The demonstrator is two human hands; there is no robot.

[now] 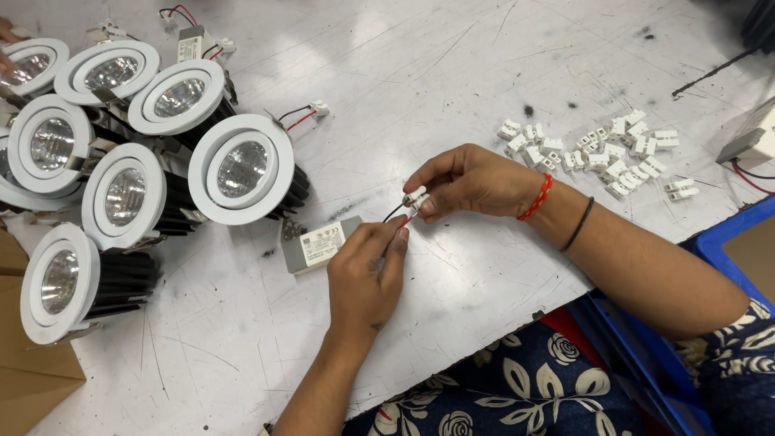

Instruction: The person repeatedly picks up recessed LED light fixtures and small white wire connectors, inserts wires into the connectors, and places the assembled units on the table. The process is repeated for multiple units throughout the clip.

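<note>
My right hand (472, 179) pinches a small white wire connector (415, 196) between thumb and fingers. My left hand (365, 273) holds the thin red and black wires (397, 215) just below the connector, fingertips almost touching the right hand. The wires lead toward a small grey driver box (317, 245) lying on the white table (452, 56) by my left hand. A red thread and a black band circle my right wrist.
Several white round downlights with black heat sinks (240, 169) crowd the left side. A pile of loose white connectors (601, 151) lies at the right. A blue crate (726, 234) stands at the right edge, cardboard (32, 379) at the lower left, another driver (192, 42) at the top.
</note>
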